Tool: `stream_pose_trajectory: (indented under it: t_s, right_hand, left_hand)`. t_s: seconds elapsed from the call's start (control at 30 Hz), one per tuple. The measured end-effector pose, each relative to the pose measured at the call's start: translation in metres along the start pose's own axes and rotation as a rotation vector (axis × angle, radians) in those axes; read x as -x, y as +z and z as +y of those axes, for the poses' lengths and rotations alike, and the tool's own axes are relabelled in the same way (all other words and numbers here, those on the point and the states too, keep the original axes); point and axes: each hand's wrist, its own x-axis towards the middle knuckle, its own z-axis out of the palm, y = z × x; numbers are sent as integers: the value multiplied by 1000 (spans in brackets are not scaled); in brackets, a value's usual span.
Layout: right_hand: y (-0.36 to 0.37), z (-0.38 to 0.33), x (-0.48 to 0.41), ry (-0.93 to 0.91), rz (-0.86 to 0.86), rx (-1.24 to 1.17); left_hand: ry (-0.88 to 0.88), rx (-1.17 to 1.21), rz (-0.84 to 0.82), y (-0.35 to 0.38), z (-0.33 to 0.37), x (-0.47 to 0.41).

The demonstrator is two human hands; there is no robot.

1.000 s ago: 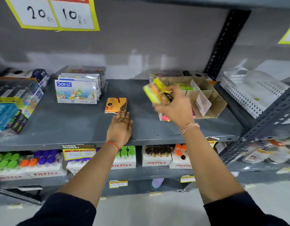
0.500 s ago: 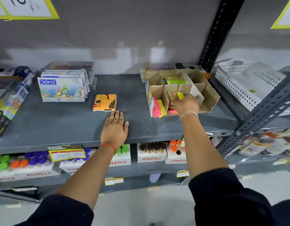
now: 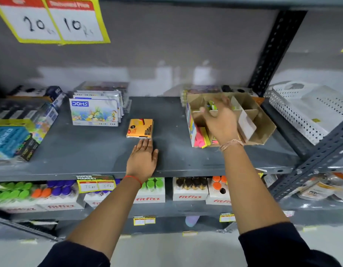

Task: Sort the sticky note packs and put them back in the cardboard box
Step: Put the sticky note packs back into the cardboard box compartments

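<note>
Grey metal shelf [image 3: 89, 155], middle tier of a store rack.

Cardboard box [image 3: 263, 126]: right part of the shelf, open top, split by cardboard dividers into compartments. Sticky note packs [image 3: 200, 135] in pink and yellow stand on edge at its front left corner; the box's front-left wall hides how they sit. A green and yellow pack [image 3: 212, 106] shows in a rear compartment, just past the fingertips.

Right hand [image 3: 220, 122]: above the box, palm down, blurred by motion. Fingers spread apart and reaching toward the rear compartments; nothing seen gripped. Pale thread band on the wrist.

Left hand [image 3: 142, 157]: flat on the shelf, palm down, fingers together and extended, clamped on nothing. Fingertips just beside the front edge of an orange packet [image 3: 139, 128]; contact cannot be told. Red thread band on the wrist. Both forearms bare, dark sleeves pushed up.

Other stock, same shelf: DOMS boxes [image 3: 94, 112] standing in a row at back left; blue and mixed packets [image 3: 16, 132] at far left; white perforated basket [image 3: 305, 110] on the neighbouring shelf to the right.

Wall above: yellow-bordered price card [image 3: 51, 22] reading 20 and 10.

Shelf below: Fitfizz cartons [image 3: 189, 191] of bottles with green, purple, orange and dark caps.
</note>
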Motion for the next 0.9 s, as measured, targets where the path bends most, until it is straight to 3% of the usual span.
stream_pose_trajectory:
  t_s: [0.1, 0.23, 0.33, 0.53, 0.67, 0.9]
  right_hand:
    - [30, -33, -7, -266, -307, -130]
    - [83, -45, -18, -433, -731, 160]
    - [118, -43, -27, -460, -897, 296]
    - [162, -38, -33, -351, -994, 306]
    - [166, -39, -35, -332, -919, 264]
    - [149, -41, -20, -352, -738, 401]
  left_hand:
    - [-75, -31, 43, -5, -19, 8]
    - [-79, -37, 23, -2, -31, 10]
    - [-81, -49, 45, 4, -31, 8]
    - [-74, -30, 72, 9, -35, 8]
    - [-67, -11, 79, 8, -33, 8]
    - [-77, -27, 64, 6, -31, 9]
